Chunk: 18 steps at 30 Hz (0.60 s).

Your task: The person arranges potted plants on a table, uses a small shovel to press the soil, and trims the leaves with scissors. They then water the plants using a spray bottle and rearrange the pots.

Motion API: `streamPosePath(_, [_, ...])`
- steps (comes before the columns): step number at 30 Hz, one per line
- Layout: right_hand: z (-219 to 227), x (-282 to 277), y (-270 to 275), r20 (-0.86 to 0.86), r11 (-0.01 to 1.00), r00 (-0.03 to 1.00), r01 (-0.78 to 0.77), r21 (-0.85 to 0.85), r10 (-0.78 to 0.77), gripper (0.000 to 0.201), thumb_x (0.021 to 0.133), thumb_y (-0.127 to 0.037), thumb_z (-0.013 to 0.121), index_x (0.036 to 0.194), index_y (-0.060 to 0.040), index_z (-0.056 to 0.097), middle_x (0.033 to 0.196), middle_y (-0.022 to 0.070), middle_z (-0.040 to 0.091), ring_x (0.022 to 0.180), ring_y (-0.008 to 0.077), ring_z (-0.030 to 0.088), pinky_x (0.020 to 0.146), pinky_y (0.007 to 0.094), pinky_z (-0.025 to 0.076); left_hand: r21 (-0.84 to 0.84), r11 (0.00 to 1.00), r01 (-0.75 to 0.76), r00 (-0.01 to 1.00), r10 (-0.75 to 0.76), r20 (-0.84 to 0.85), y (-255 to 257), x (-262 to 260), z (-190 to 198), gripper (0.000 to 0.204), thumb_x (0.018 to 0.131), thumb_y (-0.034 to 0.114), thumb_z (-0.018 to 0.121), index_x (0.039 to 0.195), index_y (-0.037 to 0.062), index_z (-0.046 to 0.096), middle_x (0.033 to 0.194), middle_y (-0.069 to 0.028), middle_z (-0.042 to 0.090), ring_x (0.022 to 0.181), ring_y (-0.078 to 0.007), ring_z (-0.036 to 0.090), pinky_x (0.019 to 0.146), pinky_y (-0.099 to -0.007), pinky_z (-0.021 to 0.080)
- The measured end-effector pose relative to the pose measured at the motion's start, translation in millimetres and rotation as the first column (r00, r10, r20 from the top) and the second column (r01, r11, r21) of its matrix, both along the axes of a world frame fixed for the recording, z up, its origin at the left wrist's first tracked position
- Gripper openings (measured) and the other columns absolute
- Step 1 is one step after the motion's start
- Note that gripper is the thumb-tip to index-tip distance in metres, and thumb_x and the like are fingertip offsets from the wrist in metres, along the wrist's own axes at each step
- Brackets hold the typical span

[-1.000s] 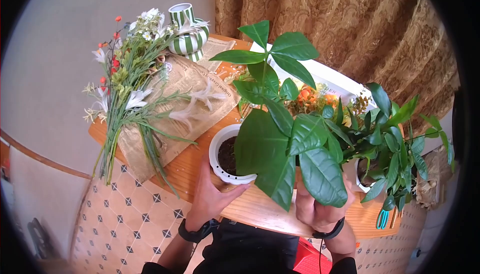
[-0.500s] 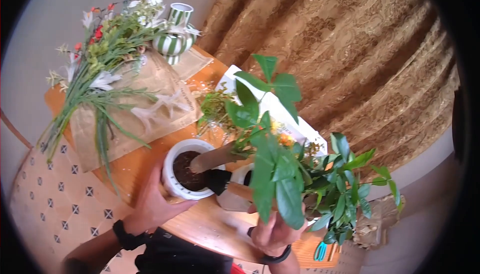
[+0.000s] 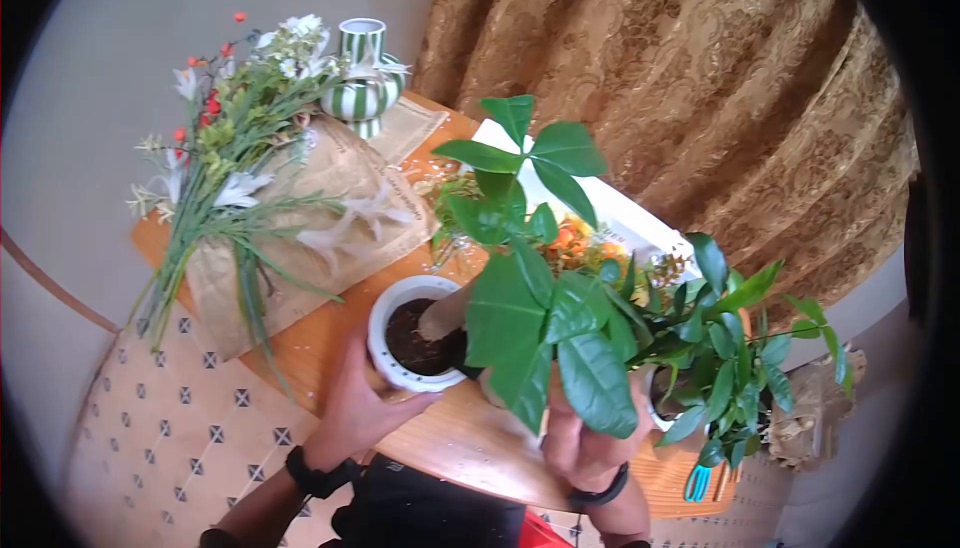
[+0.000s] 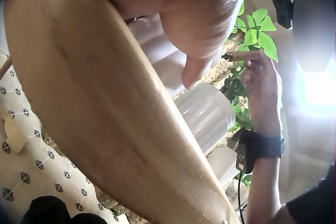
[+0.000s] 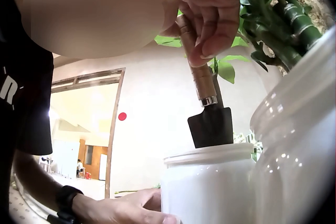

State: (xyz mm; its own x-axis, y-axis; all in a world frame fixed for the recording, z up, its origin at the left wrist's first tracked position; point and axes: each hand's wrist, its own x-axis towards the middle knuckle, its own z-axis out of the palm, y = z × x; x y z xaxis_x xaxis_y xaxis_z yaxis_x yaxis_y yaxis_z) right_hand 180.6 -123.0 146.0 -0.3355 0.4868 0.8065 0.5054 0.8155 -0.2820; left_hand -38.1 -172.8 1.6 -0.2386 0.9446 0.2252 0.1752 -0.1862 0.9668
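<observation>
My left hand (image 3: 352, 410) grips the side of a white flowerpot (image 5: 207, 190), thumb along its near side. Brown soil (image 3: 412, 346) and the thick trunk (image 3: 447, 316) of a broad-leaved green plant (image 3: 508, 326) show inside the pot. In the right wrist view, my right hand (image 5: 212, 22) holds a small trowel (image 5: 211, 126) by its wooden handle. Its black blade points down, right at the pot's rim. Leaves partly cover my right hand and most of the trowel in the head view. A clear, ribbed container (image 4: 206, 116) stands close by.
A second leafy plant (image 3: 735, 363) in a white pot stands at the right, near teal-handled scissors (image 3: 698, 483). Cut flowers (image 3: 225, 163) lie on brown paper (image 3: 300, 268) at the left. Behind are a striped vase (image 3: 362, 98) and a white box (image 3: 640, 218) by orange flowers.
The head view has swung and partly returned. The trowel's blade showed at the pot's rim half a second ago and is now mostly behind leaves. My left hand stays on the pot.
</observation>
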Motion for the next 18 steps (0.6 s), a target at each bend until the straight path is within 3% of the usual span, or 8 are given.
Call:
streamPosePath(1, [5,-1,0,-0.009,1.000,1.000,-0.019,-0.017,0.019,0.021,0.086,-0.010,0.068,0.102,0.0028,0.074,0.081,0.0153,0.071,0.064,0.0273,0.064,0.060,0.0344,0.046,-0.009,1.000,0.011,0.998,-0.010,0.060,0,1,0,0.104,0.068,0.020,0.096,0.148,-0.0034,0.033,0.139,-0.0200,0.051,0.131,-0.0302,0.052,0.111,-0.0411,0.043])
streamPosePath(2, [4,0,2,-0.004,0.999,0.999,-0.037,0.012,0.037,0.021,0.086,-0.009,0.069,0.102,0.0037,0.074,0.080,0.0153,0.071,0.063,0.0269,0.064,0.060,0.0346,0.047,0.000,1.000,-0.002,0.999,0.001,-0.038,0,-1,1,0.105,0.068,0.021,0.096,0.148,-0.0031,0.033,0.139,-0.0199,0.051,0.132,-0.0298,0.052,0.111,-0.0411,0.042])
streamPosePath(4, [1,10,3,0.110,0.997,0.991,-0.078,0.000,0.078,0.039,0.078,-0.016,0.080,0.103,0.0092,0.064,0.088,0.0203,0.070,0.067,0.0343,0.070,0.060,0.0379,0.056,-0.015,1.000,0.022,0.997,-0.023,-0.069,0,-4,3,0.105,0.069,0.022,0.095,0.149,-0.0028,0.032,0.139,-0.0200,0.051,0.132,-0.0299,0.052,0.111,-0.0412,0.042])
streamPosePath(14, [-7,8,4,0.107,0.989,0.984,-0.142,-0.037,0.145,0.041,0.077,-0.017,0.082,0.105,0.0078,0.065,0.089,0.0197,0.070,0.068,0.0305,0.070,0.059,0.0363,0.056,-0.087,0.996,0.012,0.995,-0.021,-0.100,-4,-3,2,0.105,0.068,0.020,0.095,0.148,-0.0026,0.031,0.140,-0.0208,0.051,0.133,-0.0300,0.051,0.112,-0.0418,0.041])
streamPosePath(18, [-3,6,4,0.090,0.990,0.987,-0.138,0.017,0.136,0.037,0.077,-0.014,0.081,0.103,0.0064,0.065,0.089,0.0181,0.070,0.064,0.0293,0.069,0.057,0.0360,0.056,-0.096,0.995,0.000,0.999,-0.003,-0.040,-8,0,29,0.105,0.067,0.020,0.096,0.148,-0.0028,0.032,0.139,-0.0210,0.052,0.132,-0.0308,0.051,0.112,-0.0424,0.042])
